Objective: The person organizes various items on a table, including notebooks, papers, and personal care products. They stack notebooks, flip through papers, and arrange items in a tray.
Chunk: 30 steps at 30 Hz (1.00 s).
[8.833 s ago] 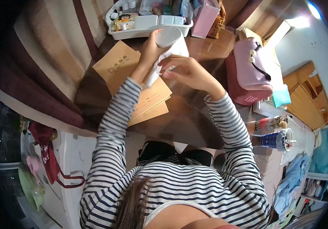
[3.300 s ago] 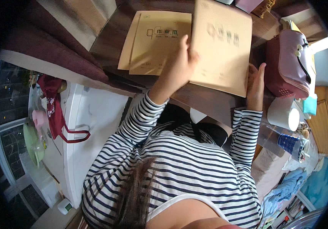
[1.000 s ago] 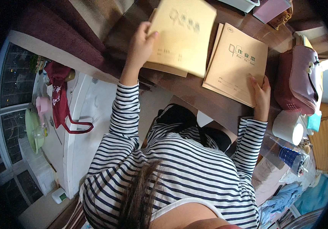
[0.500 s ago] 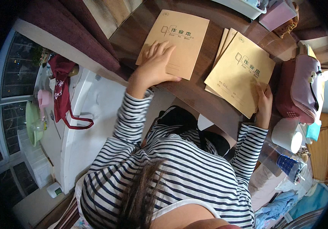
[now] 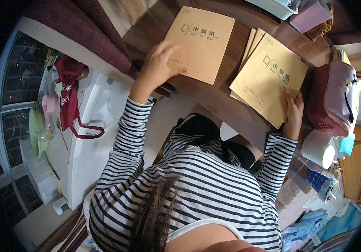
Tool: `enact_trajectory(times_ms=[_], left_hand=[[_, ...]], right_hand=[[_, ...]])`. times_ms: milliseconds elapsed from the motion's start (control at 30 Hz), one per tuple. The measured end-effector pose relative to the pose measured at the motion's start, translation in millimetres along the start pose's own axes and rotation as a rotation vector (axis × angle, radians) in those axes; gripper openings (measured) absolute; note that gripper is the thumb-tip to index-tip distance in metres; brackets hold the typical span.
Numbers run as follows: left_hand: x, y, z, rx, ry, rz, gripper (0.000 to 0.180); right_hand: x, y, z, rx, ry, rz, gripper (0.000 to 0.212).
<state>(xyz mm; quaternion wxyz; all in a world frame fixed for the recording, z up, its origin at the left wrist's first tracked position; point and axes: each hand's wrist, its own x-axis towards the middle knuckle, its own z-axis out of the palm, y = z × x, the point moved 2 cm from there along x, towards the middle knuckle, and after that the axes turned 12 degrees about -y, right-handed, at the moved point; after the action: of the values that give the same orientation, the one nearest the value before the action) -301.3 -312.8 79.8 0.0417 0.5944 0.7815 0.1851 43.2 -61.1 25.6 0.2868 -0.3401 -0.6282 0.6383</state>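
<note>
A tan paper exercise book [image 5: 208, 52] lies on the dark brown desk, left of centre. At its lower left corner is my left hand [image 5: 156, 71], fingers apart and slightly blurred, the thumb over the book's lower edge. To the right, a second tan exercise book [image 5: 268, 80] lies tilted on top of other similar booklets [image 5: 250, 46], whose left edges stick out. My right hand [image 5: 295, 115] grips this top book by its lower right edge, thumb on the cover and fingers hidden along the side.
A pink and maroon pencil case [image 5: 328, 98] stands right of the books, with a white cup [image 5: 317, 147] below it. A pink box [image 5: 310, 14] and a white tray [image 5: 279, 6] sit at the far edge. The maroon curtain [image 5: 100, 33] hangs at the left.
My left hand has shifted left across the left book toward its edge, uncovering more of the cover's lower lines. My right hand keeps its hold on the right book.
</note>
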Motion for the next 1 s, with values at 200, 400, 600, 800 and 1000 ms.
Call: enact_trajectory(times_ms=[200,400,600,800,1000], left_hand=[[29,-43,12,-0.075,-0.145,-0.599,0.091],[67,-51,10,-0.294,-0.405,-0.451,0.057],[85,-13,-17,-0.462,0.080,0.092,0.033],[106,60,5,-1.051,-0.048,0.074,0.037],[82,139,108,-0.105,-0.271,0.064,0.090]], right_hand=[[3,7,-4,-0.067,-0.008,-0.028,0.029],[0,0,3,-0.018,-0.005,-0.014,0.029],[2,5,1,-0.044,0.033,-0.093,0.023],[-4,-15,13,0.161,0.089,-0.016,0.053],[7,0,19,-0.080,0.082,-0.216,0.035]])
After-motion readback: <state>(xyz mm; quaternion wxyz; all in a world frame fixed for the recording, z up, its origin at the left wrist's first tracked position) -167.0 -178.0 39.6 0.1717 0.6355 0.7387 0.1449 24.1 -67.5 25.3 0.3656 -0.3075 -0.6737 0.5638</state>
